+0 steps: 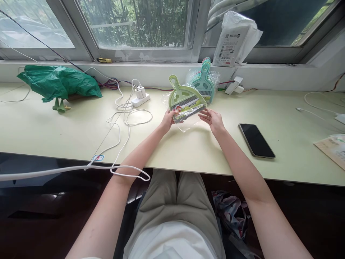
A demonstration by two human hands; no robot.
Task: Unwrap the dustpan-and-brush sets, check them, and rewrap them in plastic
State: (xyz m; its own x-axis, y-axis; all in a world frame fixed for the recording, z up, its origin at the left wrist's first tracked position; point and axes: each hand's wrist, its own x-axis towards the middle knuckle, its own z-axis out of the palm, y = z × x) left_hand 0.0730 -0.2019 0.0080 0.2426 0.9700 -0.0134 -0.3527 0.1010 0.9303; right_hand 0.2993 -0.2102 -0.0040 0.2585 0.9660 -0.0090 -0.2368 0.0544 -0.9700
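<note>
A light green mini dustpan set (185, 99) in a clear plastic wrapper is held tilted just above the pale desk (54, 126). My left hand (169, 119) pinches its lower left corner, fingers closed on the wrapper. My right hand (212, 118) touches the lower right edge of the wrapper with its fingers curled on it. Behind it, a stack of teal and green dustpans (204, 82) in a clear bag leans against the sill.
A black phone (256, 140) lies right of my hands. White charger and cables (129, 108) sprawl at left, beside a green plastic bag (58, 82). A white labelled packet (234, 39) stands on the sill. A paper envelope (332, 149) lies at far right.
</note>
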